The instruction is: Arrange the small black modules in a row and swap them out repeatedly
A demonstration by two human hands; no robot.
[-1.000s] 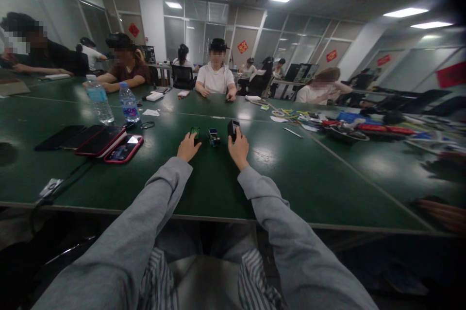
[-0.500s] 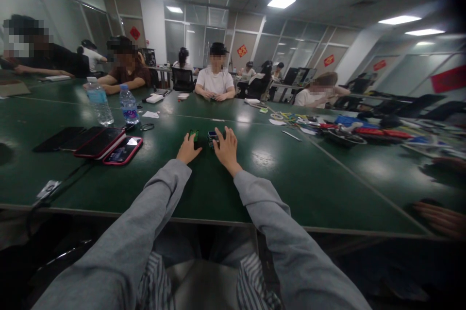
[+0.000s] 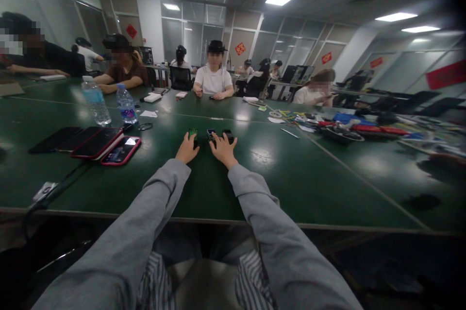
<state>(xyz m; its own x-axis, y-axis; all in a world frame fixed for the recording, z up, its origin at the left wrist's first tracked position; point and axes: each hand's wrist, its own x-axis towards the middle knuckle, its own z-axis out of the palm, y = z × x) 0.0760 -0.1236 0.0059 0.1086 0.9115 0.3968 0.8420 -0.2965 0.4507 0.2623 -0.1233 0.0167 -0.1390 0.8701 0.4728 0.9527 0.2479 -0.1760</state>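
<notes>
My left hand (image 3: pixel 187 148) lies on the table at a small dark piece with a green, circuit-board-like face (image 3: pixel 193 133). Its fingers touch the left side of that piece and its thumb is held apart. My right hand (image 3: pixel 223 150) rests with spread fingers over two small dark pieces. One is a block with a pale, screen-like top (image 3: pixel 210 132), by my index finger. The other, a black piece (image 3: pixel 228 133), sits just beyond the fingertips and is partly covered. Their exact kind is too small to make out.
Phones, one red-cased (image 3: pixel 121 150), lie at left before two water bottles (image 3: pixel 96 101). A white pen (image 3: pixel 290 133) lies at right, near piled cables and red and blue items (image 3: pixel 364 128). A person in a white shirt (image 3: pixel 213 79) sits opposite.
My right hand has shifted slightly left and lowered. The black piece beyond its fingers now shows. At the right edge, another person's hand has gone from the table.
</notes>
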